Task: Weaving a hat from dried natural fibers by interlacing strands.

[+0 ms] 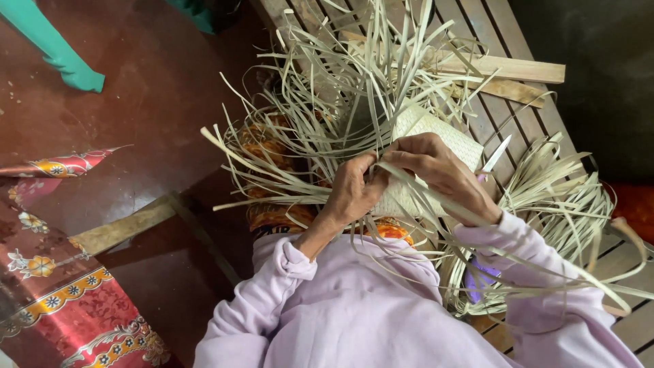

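Note:
A pale woven mat piece [436, 136] rests on my lap, with many loose dried leaf strips [320, 95] fanning out from its edges. My left hand [354, 191] pinches strips at the near left edge of the weave. My right hand [439, 170] lies over the weave's near edge, fingers curled on a long strip [436, 197] that runs down toward my right sleeve. Both sleeves are lilac.
A knife blade [497, 153] pokes out just right of my right hand. A bundle of strips [565, 197] lies on the slatted wooden bench [524, 116]. Loose wood slats [504, 68] sit at the back. Patterned red cloth [54, 300] and a green chair leg [61, 54] are on the left.

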